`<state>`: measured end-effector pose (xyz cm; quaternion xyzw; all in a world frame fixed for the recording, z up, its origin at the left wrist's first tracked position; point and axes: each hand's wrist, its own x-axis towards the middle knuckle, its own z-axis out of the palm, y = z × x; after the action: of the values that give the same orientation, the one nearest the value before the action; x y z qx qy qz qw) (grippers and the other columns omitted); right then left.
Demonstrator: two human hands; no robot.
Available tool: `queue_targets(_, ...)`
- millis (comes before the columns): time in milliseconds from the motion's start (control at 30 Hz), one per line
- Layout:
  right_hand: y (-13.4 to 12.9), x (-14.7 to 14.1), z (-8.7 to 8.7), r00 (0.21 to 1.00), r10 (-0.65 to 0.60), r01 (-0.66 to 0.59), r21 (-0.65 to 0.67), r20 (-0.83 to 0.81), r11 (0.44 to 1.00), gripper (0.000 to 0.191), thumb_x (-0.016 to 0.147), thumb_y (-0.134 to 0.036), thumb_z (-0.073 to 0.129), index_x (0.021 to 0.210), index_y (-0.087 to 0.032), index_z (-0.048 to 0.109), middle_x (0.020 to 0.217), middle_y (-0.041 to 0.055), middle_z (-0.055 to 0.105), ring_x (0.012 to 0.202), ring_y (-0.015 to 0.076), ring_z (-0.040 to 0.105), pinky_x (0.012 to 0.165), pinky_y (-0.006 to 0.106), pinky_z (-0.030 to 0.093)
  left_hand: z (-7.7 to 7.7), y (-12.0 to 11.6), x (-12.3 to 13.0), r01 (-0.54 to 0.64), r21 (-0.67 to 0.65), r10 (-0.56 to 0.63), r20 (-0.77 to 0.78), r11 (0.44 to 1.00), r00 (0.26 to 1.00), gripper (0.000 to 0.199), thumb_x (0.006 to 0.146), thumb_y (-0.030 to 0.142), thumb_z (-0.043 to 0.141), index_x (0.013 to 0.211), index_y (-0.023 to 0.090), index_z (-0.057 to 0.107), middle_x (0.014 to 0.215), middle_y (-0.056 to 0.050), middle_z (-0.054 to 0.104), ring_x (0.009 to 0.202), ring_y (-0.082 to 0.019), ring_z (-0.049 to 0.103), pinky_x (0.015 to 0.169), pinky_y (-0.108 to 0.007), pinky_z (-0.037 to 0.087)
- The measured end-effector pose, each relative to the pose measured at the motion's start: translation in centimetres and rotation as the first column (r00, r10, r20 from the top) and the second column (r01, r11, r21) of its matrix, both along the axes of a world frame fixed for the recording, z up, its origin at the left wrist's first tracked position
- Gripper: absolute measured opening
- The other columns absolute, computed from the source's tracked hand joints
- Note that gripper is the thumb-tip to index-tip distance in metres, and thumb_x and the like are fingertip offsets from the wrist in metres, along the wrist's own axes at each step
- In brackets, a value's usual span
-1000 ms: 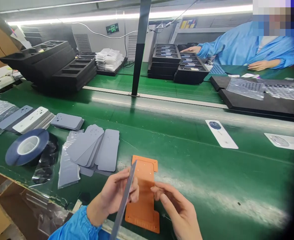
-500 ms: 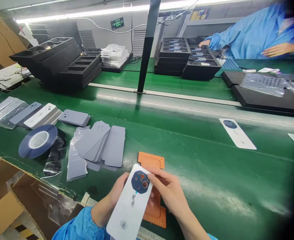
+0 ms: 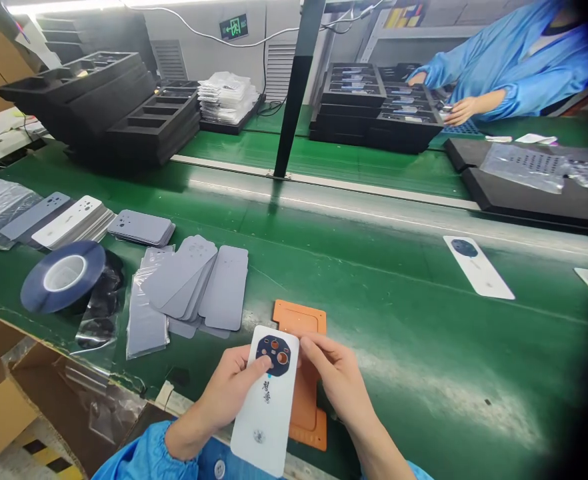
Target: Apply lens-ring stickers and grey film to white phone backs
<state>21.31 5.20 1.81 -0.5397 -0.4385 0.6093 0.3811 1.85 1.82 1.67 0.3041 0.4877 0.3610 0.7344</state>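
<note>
A white phone back panel point(image 3: 269, 417) with a dark blue camera section is held upright above the green surface. My left hand point(image 3: 227, 390) grips its left edge, the thumb lying on the camera section. At the panel's upper right edge, my right hand point(image 3: 337, 373) pinches with thumb and index finger; whether it holds the edge or a film is too small to tell. Behind the panel lies an orange fixture point(image 3: 307, 387), partly covered by the panel and my right hand.
Left of my hands lie grey sheets point(image 3: 227, 287), a blue film roll point(image 3: 49, 293) and a stack of white panels point(image 3: 69, 223). Another white panel point(image 3: 481, 270) rests at the right. Black trays point(image 3: 149, 127) and a post point(image 3: 294, 100) stand behind. A co-worker's hand point(image 3: 461, 110) shows at the far right.
The panel has turned more upright, and my left thumb has moved onto its camera section. The view has shifted slightly. The co-worker's hand has moved left, towards the trays.
</note>
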Motion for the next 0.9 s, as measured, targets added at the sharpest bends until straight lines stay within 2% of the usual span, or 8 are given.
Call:
queue_targets(133,-0.3,-0.2,0.5,0.989,0.144,-0.146,-0.059,-0.038,0.987,0.048,0.082,-0.059,0.077,0.103,-0.016,0.081,0.068,0.0029,0.072,0.062,0.0156,0.063,0.067,0.030,0.053,-0.2,0.5,-0.2,-0.187,-0.090,0.196,0.097,0.978,0.976,0.052,0.078,0.060,0.082,0.092,0.011,0.073,0.070,-0.006,0.072,0.053,-0.014,0.062,0.051,-0.022,0.046)
queue_targets(300,-1.5,-1.1,0.4,0.968,0.246,-0.252,-0.141,-0.058,0.958,0.047,0.078,-0.050,0.084,0.111,-0.017,0.077,0.072,0.0022,0.073,0.066,0.0161,0.066,0.069,0.030,0.055,-0.3,1.0,0.3,-0.493,-0.324,0.547,0.101,0.808,0.831,0.057,0.063,0.053,0.094,0.098,0.014,0.071,0.088,-0.009,0.079,0.075,-0.024,0.073,0.066,-0.031,0.057)
queue_targets(433,-2.0,-1.6,0.2,0.983,0.169,-0.177,-0.144,-0.067,0.974,0.055,0.077,-0.047,0.086,0.123,-0.017,0.074,0.075,0.0031,0.075,0.071,0.0185,0.070,0.072,0.032,0.057,0.1,1.5,0.4,-0.476,-0.230,0.521,0.219,0.849,0.825,0.050,0.074,0.055,0.087,0.095,0.012,0.074,0.087,-0.011,0.079,0.080,-0.025,0.074,0.073,-0.031,0.056)
queue_targets(500,-1.2,-1.4,0.1,0.988,0.146,-0.152,-0.133,-0.057,0.979,0.056,0.077,-0.047,0.086,0.121,-0.016,0.074,0.077,0.0052,0.077,0.073,0.0205,0.072,0.074,0.034,0.058,0.4,1.6,-0.2,-0.446,-0.135,0.466,0.287,0.885,0.837,0.051,0.080,0.058,0.081,0.101,0.012,0.076,0.101,-0.014,0.079,0.095,-0.028,0.073,0.083,-0.035,0.056)
queue_targets(600,2.5,0.0,-0.5,0.997,0.069,-0.068,-0.072,0.023,0.995,0.063,0.074,-0.050,0.086,0.124,-0.014,0.072,0.083,0.0084,0.079,0.078,0.0237,0.075,0.077,0.036,0.059,0.8,1.3,-1.9,-0.446,-0.042,0.439,0.274,0.894,0.856,0.061,0.082,0.065,0.076,0.122,0.018,0.074,0.134,-0.015,0.070,0.124,-0.033,0.064,0.100,-0.042,0.052)
queue_targets(667,6.7,1.4,-1.0,0.990,-0.022,0.020,0.012,0.142,1.000,0.070,0.072,-0.052,0.085,0.128,-0.012,0.070,0.083,0.0079,0.080,0.077,0.0241,0.074,0.076,0.036,0.059,0.9,0.8,-3.4,-0.446,0.000,0.437,0.200,0.895,0.877,0.066,0.080,0.069,0.076,0.125,0.021,0.073,0.138,-0.015,0.067,0.124,-0.033,0.064,0.100,-0.042,0.052)
queue_targets(833,19.1,4.1,-0.4,0.892,-0.115,0.068,0.122,0.438,0.990,0.053,0.087,-0.041,0.076,0.128,-0.010,0.065,0.097,0.0085,0.077,0.083,0.0236,0.073,0.077,0.037,0.060,0.2,-1.9,-6.9,-0.419,0.157,0.412,0.080,0.894,0.908,0.061,0.080,0.073,0.073,0.100,0.015,0.079,0.090,-0.014,0.078,0.077,-0.027,0.073,0.065,-0.032,0.057)
queue_targets(900,22.5,4.6,0.3,0.829,-0.131,0.060,0.147,0.543,0.987,0.040,0.096,-0.038,0.069,0.128,-0.015,0.064,0.118,0.0088,0.072,0.097,0.0231,0.071,0.083,0.040,0.060,-0.4,-3.4,-8.4,-0.520,0.248,0.537,0.002,0.817,0.844,0.058,0.082,0.073,0.070,0.093,0.016,0.079,0.082,-0.011,0.076,0.068,-0.023,0.070,0.057,-0.029,0.055)
